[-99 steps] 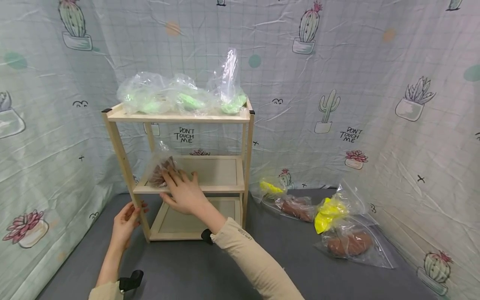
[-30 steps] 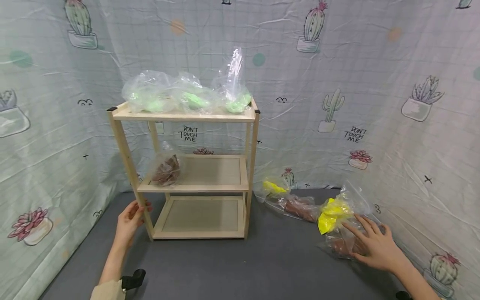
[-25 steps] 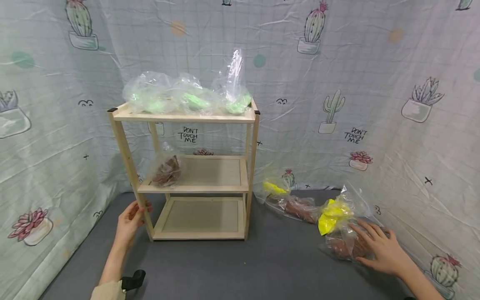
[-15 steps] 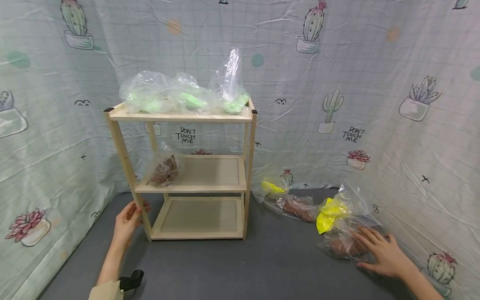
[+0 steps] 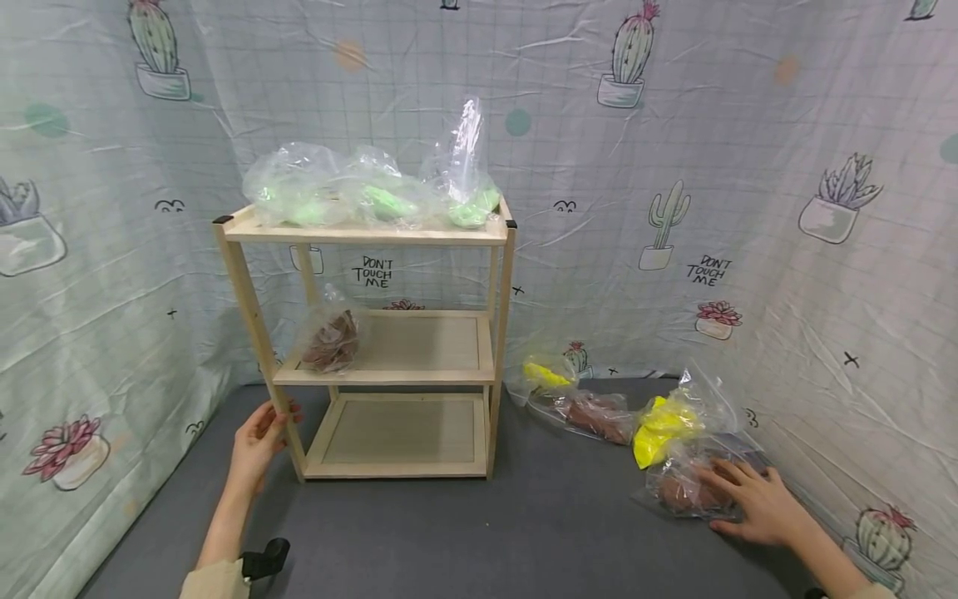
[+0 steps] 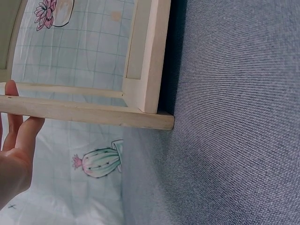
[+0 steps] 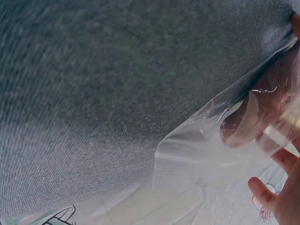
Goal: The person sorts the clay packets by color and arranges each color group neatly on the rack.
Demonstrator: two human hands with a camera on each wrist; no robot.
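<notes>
My left hand grips the front left post of a three-tier wooden shelf. In the left wrist view its fingers and thumb lie on either side of that post. At the right, my right hand rests its spread fingers on a clear zip bag with a reddish-brown lump inside. Its thumb points along the table at the bag's near edge. In the right wrist view the bag's zip end sticks out past the fingers. A bag with a brown crumpled piece sits on the middle tier's left side.
Several clear bags with pale green pieces stand on the top tier. Right of the shelf lie a bag with a yellow piece, another brown one and a bright yellow one. A cactus-print curtain surrounds the grey table.
My right hand has left the brown bag on the middle tier and moved right to the bag at the table's right side, shifting slightly over it. The left hand stays on the post.
</notes>
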